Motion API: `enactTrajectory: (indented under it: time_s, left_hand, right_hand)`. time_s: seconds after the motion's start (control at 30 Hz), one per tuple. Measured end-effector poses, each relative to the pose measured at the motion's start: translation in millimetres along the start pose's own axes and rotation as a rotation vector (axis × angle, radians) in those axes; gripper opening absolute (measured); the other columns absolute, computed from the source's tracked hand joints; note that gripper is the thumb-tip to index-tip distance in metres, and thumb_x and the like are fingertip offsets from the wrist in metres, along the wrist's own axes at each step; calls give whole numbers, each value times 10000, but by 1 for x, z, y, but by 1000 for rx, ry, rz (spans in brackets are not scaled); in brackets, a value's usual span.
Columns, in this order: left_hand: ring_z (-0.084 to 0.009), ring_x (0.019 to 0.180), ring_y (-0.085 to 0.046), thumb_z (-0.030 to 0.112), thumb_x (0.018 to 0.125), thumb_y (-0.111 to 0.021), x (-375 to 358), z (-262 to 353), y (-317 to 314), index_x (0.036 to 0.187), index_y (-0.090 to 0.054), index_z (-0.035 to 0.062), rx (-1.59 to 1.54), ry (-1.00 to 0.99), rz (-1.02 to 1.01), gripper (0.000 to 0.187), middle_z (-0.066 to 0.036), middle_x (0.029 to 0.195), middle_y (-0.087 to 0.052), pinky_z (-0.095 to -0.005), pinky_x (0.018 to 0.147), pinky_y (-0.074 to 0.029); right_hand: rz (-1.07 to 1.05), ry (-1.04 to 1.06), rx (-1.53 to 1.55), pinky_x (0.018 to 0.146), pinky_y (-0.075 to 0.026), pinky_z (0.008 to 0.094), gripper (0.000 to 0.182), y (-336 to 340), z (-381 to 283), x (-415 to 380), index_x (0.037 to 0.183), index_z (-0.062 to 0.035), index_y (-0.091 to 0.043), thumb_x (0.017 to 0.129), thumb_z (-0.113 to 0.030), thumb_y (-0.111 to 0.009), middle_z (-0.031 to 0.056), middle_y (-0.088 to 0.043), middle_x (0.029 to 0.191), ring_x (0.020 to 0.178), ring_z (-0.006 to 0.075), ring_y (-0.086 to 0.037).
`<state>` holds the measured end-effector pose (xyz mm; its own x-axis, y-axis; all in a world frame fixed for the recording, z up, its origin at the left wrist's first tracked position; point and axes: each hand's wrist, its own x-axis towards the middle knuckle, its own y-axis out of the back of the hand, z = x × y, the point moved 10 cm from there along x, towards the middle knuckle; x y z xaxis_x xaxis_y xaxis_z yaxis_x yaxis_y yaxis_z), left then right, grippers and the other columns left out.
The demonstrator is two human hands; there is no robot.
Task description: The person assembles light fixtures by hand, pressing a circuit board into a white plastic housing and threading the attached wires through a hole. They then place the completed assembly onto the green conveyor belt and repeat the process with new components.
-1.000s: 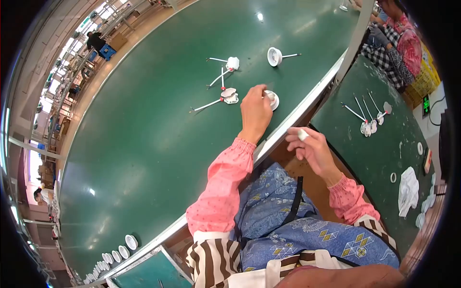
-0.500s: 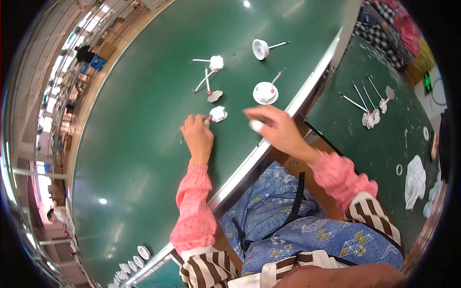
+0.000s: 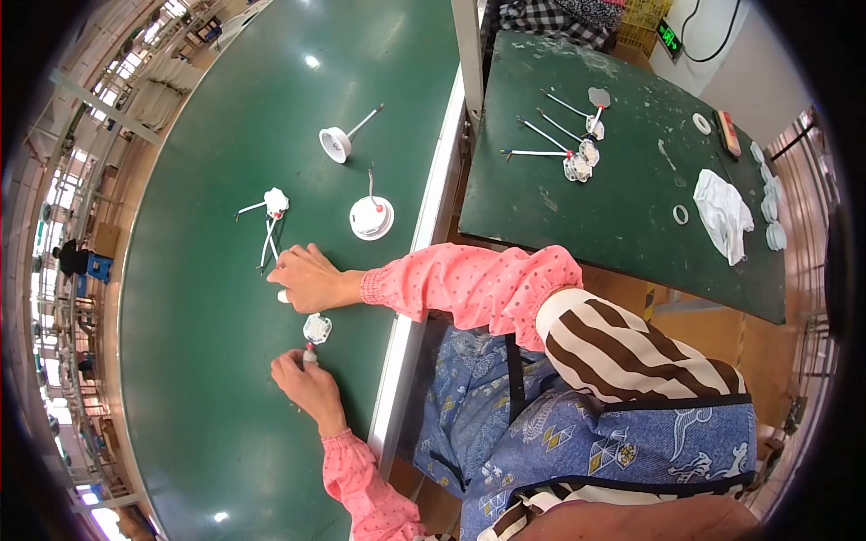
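Observation:
My left hand [image 3: 309, 383] is closed on the red-collared cable end of a white octagonal part [image 3: 317, 328] on the green table. Just beyond that part, my right hand [image 3: 311, 278] lies low over the table, fingers bent and a white cover on the thumb. What its fingertips hold is hidden beneath them. Past the fingertips lies another white part [image 3: 276, 201] with cables. A round white housing [image 3: 371, 218] with an upright cable stands nearer the metal edge, and a white cup-shaped housing [image 3: 335, 144] lies farther off, its cable pointing away.
A metal rail [image 3: 422, 236] edges the curved green table. On the side table [image 3: 622, 212] are several cabled parts [image 3: 580, 166], a white cloth [image 3: 722, 215], a white ring [image 3: 680, 215], and stacked white discs [image 3: 773, 212] at its far side.
The view has turned toward the side table. My right hand has moved from beside the round housing to over the grey-plated part, now hidden. My left hand keeps its grip.

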<state>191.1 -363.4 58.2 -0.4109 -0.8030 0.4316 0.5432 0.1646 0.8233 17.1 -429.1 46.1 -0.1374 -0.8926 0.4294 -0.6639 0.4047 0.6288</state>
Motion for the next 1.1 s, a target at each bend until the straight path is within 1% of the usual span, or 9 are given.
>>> enactTrajectory:
  time_s: [0.23, 0.33, 0.4, 0.6, 0.73, 0.87, 1.0, 1.07, 1.1]
  left_hand:
    - [-400, 956, -549, -51, 819, -576, -1, 17, 11, 1023, -579, -16, -22, -102, 78, 207, -204, 995, -569, -470, 846, -451]
    - [-369, 1027, -546, 3, 793, -633, -1, -3, 3, 982, -609, 50, -74, 15, 34, 196, -161, 1047, -573, -478, 873, -433]
    - [-373, 1013, -535, 6, 793, -629, 4, -7, -5, 940, -601, 51, -48, 81, 14, 155, -162, 1051, -550, -489, 854, -425]
    - [-393, 901, -592, -10, 842, -574, -1, -9, -1, 989, -569, 21, -228, 188, 53, 150, -199, 961, -599, -446, 784, -481]
    - [-344, 739, -656, -39, 887, -510, -26, 10, 40, 1003, -531, -13, -459, 194, 0, 120, -183, 872, -652, -404, 665, -508]
    - [-133, 770, -633, -44, 922, -519, -64, 3, 38, 1054, -572, -31, -883, 355, -72, 144, -77, 870, -641, -311, 671, -517]
    - [-88, 656, -610, 76, 983, -533, -97, 16, 45, 1032, -676, -25, -936, 375, -364, 182, -71, 809, -704, -266, 639, -512]
    - [-159, 732, -656, 111, 947, -577, -121, 17, 55, 1064, -679, 10, -936, 570, -553, 185, -88, 876, -714, -319, 694, -532]
    - [-198, 789, -661, 121, 925, -601, -122, -2, 82, 1079, -680, 21, -728, 455, -343, 200, -98, 921, -714, -345, 733, -534]
  right_hand:
    - [123, 183, 201, 847, -529, 421, 265, 70, -30, -58, 1052, -46, -707, 789, -74, -681, 140, -680, 1050, 963, 342, -638]
    - [-65, -74, 320, 695, -534, 312, 214, 68, -19, -81, 1058, -57, -747, 855, -50, -680, 119, -676, 998, 781, 202, -645]
    - [-88, -143, 435, 729, -521, 365, 181, 69, -26, -91, 1000, -37, -747, 841, -67, -666, 140, -681, 940, 786, 270, -659]
    - [-143, -164, 452, 736, -533, 335, 189, 68, -39, -102, 1033, -35, -745, 858, -80, -693, 115, -701, 997, 846, 214, -669]
    - [-215, -251, 738, 781, -537, 301, 418, 56, -44, -105, 1306, -3, -616, 909, -110, -691, 114, -676, 1145, 991, 163, -648]
    - [-544, -440, 1043, 634, -478, 221, 302, 31, -69, -123, 1215, 36, -625, 957, -115, -674, 80, -685, 1032, 832, 103, -643]
    - [-660, -402, 1027, 558, -445, 197, 152, 16, -98, -136, 1078, 13, -644, 966, -83, -677, 41, -672, 924, 717, 70, -603]
    - [-710, -404, 1011, 539, -441, 195, 132, 8, -108, -144, 1053, 12, -644, 964, -79, -678, 37, -669, 903, 701, 70, -598]
    - [-704, -411, 1014, 520, -440, 195, 107, 5, -111, -147, 1024, 8, -644, 959, -72, -673, 36, -666, 879, 663, 66, -588]
